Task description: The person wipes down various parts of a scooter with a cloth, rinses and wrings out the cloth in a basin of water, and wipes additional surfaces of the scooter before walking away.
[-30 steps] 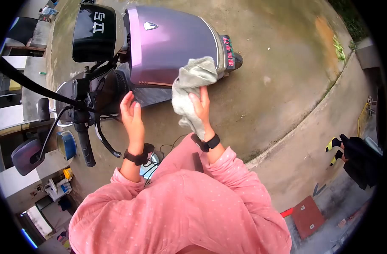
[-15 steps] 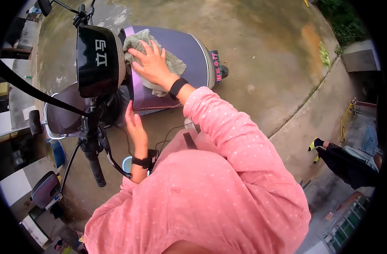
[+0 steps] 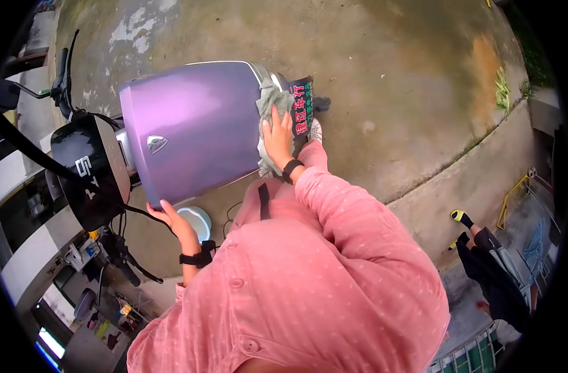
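1 cloth [image 3: 271,97] beneath the right hand [image 3: 278,138], fingers [image 3: 276,118] spread, has moved beside the lettered flap [image 3: 302,104].

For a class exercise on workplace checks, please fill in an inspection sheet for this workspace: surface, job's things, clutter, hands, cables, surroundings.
Surface: stained concrete ground.
Job's things: purple scooter; grey cloth against its rear end.
Clutter: pale blue basin beside the scooter; leafy greens farther off.
Hands: right hand spread on the cloth; left hand at the scooter's side.
Cables: thin dark cable on the ground near the basin.
Surroundings: another person in yellow footwear, partly visible.
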A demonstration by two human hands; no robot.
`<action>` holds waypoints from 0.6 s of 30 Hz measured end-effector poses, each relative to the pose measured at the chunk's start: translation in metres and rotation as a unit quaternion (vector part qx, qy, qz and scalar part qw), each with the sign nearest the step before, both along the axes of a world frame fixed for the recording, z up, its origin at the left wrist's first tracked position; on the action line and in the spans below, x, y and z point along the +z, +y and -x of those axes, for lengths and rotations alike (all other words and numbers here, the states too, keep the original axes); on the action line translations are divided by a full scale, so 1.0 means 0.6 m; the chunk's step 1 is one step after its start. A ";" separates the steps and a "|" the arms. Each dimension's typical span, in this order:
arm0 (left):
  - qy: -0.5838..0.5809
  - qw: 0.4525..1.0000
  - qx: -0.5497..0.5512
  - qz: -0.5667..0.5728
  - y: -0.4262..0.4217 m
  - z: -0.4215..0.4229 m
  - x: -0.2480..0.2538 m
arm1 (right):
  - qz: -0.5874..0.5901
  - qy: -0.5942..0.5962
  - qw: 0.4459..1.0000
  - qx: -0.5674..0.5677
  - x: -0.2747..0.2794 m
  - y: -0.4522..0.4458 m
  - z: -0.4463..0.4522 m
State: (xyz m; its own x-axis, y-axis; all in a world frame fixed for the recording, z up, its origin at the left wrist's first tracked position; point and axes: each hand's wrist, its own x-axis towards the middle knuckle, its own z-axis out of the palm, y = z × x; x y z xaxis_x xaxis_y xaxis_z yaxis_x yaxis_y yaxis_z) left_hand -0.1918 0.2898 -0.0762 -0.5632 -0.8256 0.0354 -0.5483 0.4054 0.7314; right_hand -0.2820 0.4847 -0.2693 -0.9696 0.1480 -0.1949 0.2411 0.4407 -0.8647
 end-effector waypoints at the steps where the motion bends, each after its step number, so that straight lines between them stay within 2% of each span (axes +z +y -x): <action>1: 0.001 0.998 0.053 -0.019 0.001 0.010 0.001 | 0.011 -0.023 1.000 0.014 0.002 -0.009 -0.039; 2: 0.007 0.994 0.093 -0.051 0.009 0.020 0.004 | -0.003 -0.028 0.998 0.049 0.015 -0.016 -0.054; 4: -0.008 0.994 0.106 -0.039 0.007 0.024 0.002 | -0.010 -0.042 0.994 0.095 0.035 -0.010 -0.034; 6: -0.025 0.992 0.119 -0.030 0.005 0.021 0.005 | -0.016 0.051 0.983 0.174 0.038 0.008 0.047; 7: -0.027 0.991 0.130 -0.026 0.004 0.022 0.002 | -0.024 0.055 0.983 0.175 0.033 0.016 0.095; 9: -0.015 0.988 0.154 -0.007 0.002 0.020 -0.003 | -0.015 0.055 0.993 0.108 0.007 0.023 0.179; 11: -0.007 0.988 0.154 -0.001 0.005 0.024 -0.003 | 0.078 -0.032 0.996 0.037 -0.052 0.028 0.239; 12: -0.018 0.988 0.155 0.007 0.008 0.027 -0.003 | 0.064 -0.116 0.990 0.042 -0.090 0.029 0.261; 13: -0.025 0.987 0.156 0.014 0.010 0.029 -0.003 | 0.055 -0.143 0.985 0.077 -0.087 0.035 0.279; 16: -0.020 0.984 0.176 0.015 0.037 0.054 0.007 | 0.045 -0.097 0.988 0.114 -0.041 0.008 0.308; 18: -0.015 0.982 0.186 0.016 0.026 0.042 -0.007 | -0.016 -0.045 0.963 0.267 0.028 -0.017 0.338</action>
